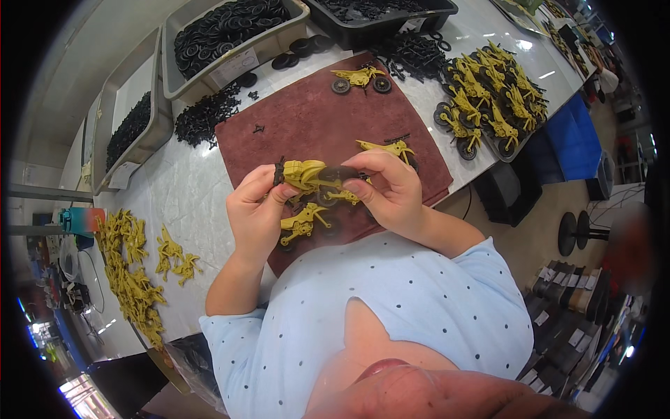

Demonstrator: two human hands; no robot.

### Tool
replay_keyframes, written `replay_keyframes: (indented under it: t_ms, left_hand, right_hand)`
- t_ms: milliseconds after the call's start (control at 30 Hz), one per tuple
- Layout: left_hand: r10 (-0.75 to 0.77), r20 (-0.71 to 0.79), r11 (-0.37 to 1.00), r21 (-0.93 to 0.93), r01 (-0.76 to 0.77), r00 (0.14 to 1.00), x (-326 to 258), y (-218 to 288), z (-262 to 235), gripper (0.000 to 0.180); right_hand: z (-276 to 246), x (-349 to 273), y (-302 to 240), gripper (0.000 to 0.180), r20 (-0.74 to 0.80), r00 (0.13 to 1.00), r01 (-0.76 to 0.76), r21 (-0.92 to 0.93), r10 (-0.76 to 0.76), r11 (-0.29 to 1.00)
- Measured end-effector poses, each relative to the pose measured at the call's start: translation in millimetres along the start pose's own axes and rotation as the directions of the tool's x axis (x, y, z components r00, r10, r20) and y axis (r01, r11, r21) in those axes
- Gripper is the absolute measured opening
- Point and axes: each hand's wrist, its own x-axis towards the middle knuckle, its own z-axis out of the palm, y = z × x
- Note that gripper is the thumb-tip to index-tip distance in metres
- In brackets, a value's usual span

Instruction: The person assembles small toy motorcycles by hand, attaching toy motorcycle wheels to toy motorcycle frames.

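Note:
Over the maroon cloth [279,115] I hold a yellow toy motorcycle [301,173] in both hands. My left hand [257,202] pinches its end beside the black handlebar piece, thumb and fingers closed. My right hand [391,190] grips the dark wheel [336,173] at the other end, slightly blurred; whether the wheel is seated cannot be seen. Below my hands another yellow toy motorcycle [299,225] lies on the cloth, with more partly hidden behind them. One with two black wheels, a toy motorcycle [361,77], stands at the cloth's far edge.
Grey bins of black wheels [223,35] and small black parts [131,129] stand at the far left. A black tray [391,21] sits at the back. Wheeled toy motorcycles [492,98] are heaped on the right, loose yellow bodies [132,272] on the left.

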Motion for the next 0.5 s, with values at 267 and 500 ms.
replay_keyframes:
  t_ms: [267, 500]
  left_hand:
    - [0.276, -0.08, 0.953, 0.152, -0.262, 0.958, -1.2, -11.6, 4.2, 0.017]
    - [0.601, -0.01, 0.781, 0.22, -0.584, 0.799, 4.0, -13.2, 5.3, 0.019]
  right_hand:
    - [5.1, 7.7, -3.9, 0.033, -0.005, 0.947, 0.319, -0.136, -0.322, 0.938]
    - [5.8, 11.4, -15.0, 0.048, -0.024, 0.968, 0.242, -0.196, -0.251, 0.95]
